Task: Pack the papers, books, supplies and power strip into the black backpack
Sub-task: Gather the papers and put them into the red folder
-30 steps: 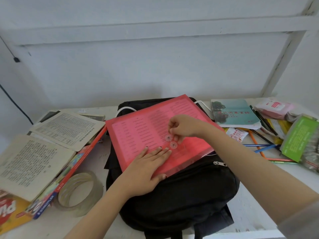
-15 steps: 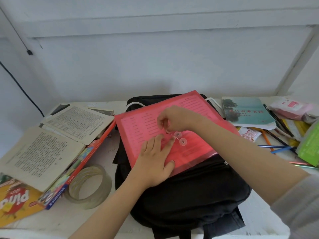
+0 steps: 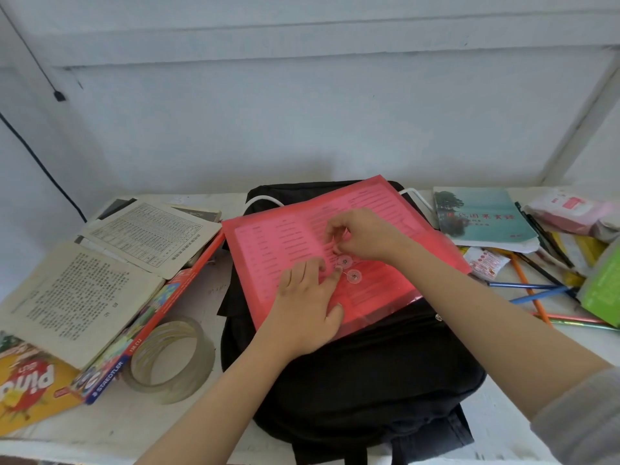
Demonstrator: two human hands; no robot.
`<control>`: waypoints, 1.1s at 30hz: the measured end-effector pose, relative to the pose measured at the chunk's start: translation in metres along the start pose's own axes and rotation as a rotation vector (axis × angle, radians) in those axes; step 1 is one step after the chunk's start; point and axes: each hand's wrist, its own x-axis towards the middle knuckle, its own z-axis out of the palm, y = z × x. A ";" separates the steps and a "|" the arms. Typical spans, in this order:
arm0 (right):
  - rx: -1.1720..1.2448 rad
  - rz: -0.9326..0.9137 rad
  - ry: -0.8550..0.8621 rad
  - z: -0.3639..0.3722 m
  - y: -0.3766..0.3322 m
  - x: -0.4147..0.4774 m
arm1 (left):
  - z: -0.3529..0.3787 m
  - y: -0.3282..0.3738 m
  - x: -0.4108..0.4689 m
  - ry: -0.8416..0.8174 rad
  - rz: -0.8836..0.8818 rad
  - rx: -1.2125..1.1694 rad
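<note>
A black backpack (image 3: 362, 374) lies flat on the white desk. On top of it rests a translucent red document folder (image 3: 278, 243) with printed papers inside and two round string-closure buttons (image 3: 349, 268). My left hand (image 3: 308, 307) presses flat on the folder, fingertips beside the buttons. My right hand (image 3: 364, 234) pinches the thin closure string just above the upper button. A white cable (image 3: 265, 199) loops out from behind the backpack's top.
Open old books (image 3: 100, 263) lie left over a Staedtler pencil box (image 3: 134, 337) and a yellow booklet (image 3: 23, 387). A clear tape roll (image 3: 167, 359) sits beside them. At right are a teal book (image 3: 483, 214), pens and pencils (image 3: 533, 290), a pink packet (image 3: 570, 206) and a green pack (image 3: 604, 286).
My right hand has lifted the string from the buttons up to just above them. My left hand slid slightly up the folder toward the buttons. The view moved closer.
</note>
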 end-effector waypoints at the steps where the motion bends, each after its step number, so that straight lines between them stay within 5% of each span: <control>1: 0.017 0.018 0.015 0.000 0.003 -0.002 | 0.000 0.001 0.001 0.001 -0.004 -0.005; 10: 0.124 0.125 0.116 0.001 0.022 -0.020 | 0.000 0.006 0.005 -0.031 -0.039 -0.078; 21: -0.045 0.146 0.083 -0.010 0.016 -0.048 | -0.002 0.006 0.003 0.018 -0.040 -0.168; 28: -0.303 0.088 0.041 0.000 0.005 -0.077 | -0.006 0.005 -0.005 0.008 -0.024 -0.133; 33: -0.647 -0.161 0.165 0.019 -0.008 -0.096 | -0.004 0.002 -0.010 0.032 -0.008 -0.125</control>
